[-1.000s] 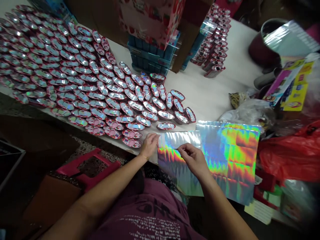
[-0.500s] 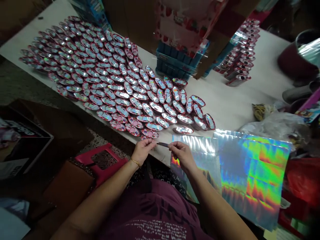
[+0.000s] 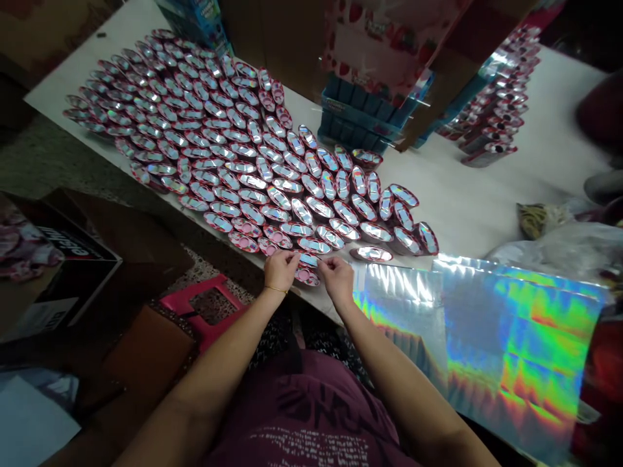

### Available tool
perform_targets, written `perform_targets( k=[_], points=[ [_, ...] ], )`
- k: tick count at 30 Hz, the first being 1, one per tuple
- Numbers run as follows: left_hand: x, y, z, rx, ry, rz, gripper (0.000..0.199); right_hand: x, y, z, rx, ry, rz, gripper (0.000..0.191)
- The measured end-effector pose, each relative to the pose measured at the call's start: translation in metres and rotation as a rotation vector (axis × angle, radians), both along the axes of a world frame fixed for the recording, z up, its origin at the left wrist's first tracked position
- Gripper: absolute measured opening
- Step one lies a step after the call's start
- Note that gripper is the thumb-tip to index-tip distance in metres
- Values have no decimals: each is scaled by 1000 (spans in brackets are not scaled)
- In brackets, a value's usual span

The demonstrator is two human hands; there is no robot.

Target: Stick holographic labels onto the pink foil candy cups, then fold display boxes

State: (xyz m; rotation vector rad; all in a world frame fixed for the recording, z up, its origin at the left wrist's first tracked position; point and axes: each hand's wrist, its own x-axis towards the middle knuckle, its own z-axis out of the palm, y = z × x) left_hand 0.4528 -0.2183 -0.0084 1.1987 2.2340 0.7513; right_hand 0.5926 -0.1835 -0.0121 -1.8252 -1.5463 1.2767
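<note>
Near the front edge of the table, my left hand (image 3: 281, 271) and my right hand (image 3: 337, 277) face each other with fingertips pinched. Between them a small shiny silver sticker (image 3: 307, 259) is held at its two ends, over the top of an oval container. Just in front of it stands an oval container (image 3: 307, 277) with a pink round spot and a patterned top. Many red-rimmed oval containers (image 3: 253, 181) stand packed together beyond my hands, most with a silver strip across the top.
Rainbow-silver sticker sheets (image 3: 472, 324) lie to the right, hanging over the table edge. A blue carton (image 3: 360, 117) and a strawberry-printed box (image 3: 379, 45) stand behind. A pink stool (image 3: 209, 308) and an open cardboard box (image 3: 73, 259) are at left below.
Both hands have moved slightly forward with the sticker, which is now level over a container top instead of held edge-on nearer my body. The view has shifted a little left.
</note>
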Motion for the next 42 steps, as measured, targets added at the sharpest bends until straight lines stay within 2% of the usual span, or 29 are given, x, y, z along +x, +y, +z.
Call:
perform_targets(
  k=[7,11,13,15,17,19,21,23,26,30,34,38,42],
  points=[
    [7,2,-3,-47,131,8,17,-6,2,3,103,-255,194,19],
    [2,3,-2,-86,93,56,24,-7,2,7,151,-338,186,19],
    [1,0,3,-68,83,50,25,6,0,5,177,-296,172,23],
    [7,-6,11,-1,57,23,25,31,-3,1,224,-247,172,24],
    [24,-13,19,78,-11,-107,24,66,-7,-7,295,-280,179,26],
    [52,-18,21,105,-86,-354,23,102,-6,-15,367,-404,201,29],
    [86,-17,16,59,-97,-571,24,129,0,-23,427,-536,280,31],
    [116,-7,4,-35,-36,-629,35,144,11,-30,468,-639,400,32],
    [142,17,-18,-178,78,-541,46,147,27,-37,493,-728,563,32],
    [147,42,-36,-256,135,-483,33,144,38,-43,484,-730,617,32],
    [147,50,-41,-266,94,-424,10,151,37,-50,523,-656,708,30],
    [151,49,-43,-249,63,-345,6,162,33,-54,602,-642,738,33],
    [154,51,-44,-265,54,-302,7,171,30,-55,644,-655,845,38]
  ],
)
